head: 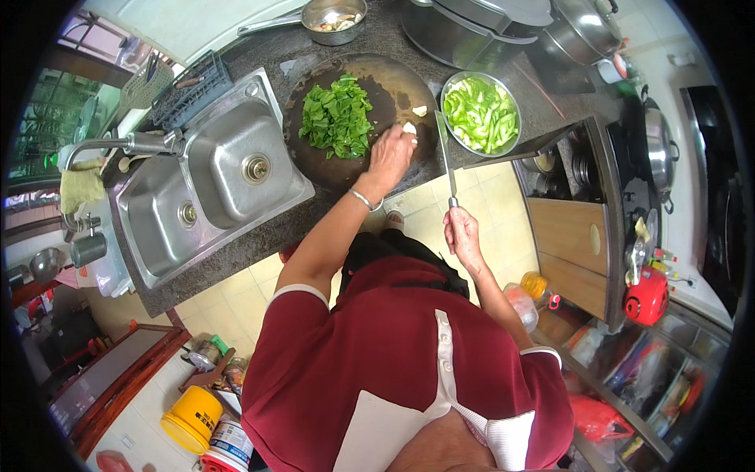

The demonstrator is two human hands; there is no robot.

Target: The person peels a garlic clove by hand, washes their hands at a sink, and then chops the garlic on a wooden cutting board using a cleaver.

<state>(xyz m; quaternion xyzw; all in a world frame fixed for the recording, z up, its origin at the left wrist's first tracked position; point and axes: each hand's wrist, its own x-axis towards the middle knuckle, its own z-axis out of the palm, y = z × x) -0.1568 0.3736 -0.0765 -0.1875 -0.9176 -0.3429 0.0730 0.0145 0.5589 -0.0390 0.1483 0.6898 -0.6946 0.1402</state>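
Observation:
My left hand is over the right part of a round, dark cutting board. Its fingertips are on a peeled garlic clove; the grip is partly hidden by the fingers. Another garlic piece lies just beyond it. A heap of chopped leafy greens covers the board's left middle. In my right hand is the handle of a kitchen knife, its blade pointing away from me past the board's right edge. Right of the blade stands a metal bowl of sliced pale-green vegetable.
A double steel sink with a faucet is at left. Behind the board sit a small saucepan with food pieces and a large dark cooker. Wooden drawers and a stove with a steel pot are at right.

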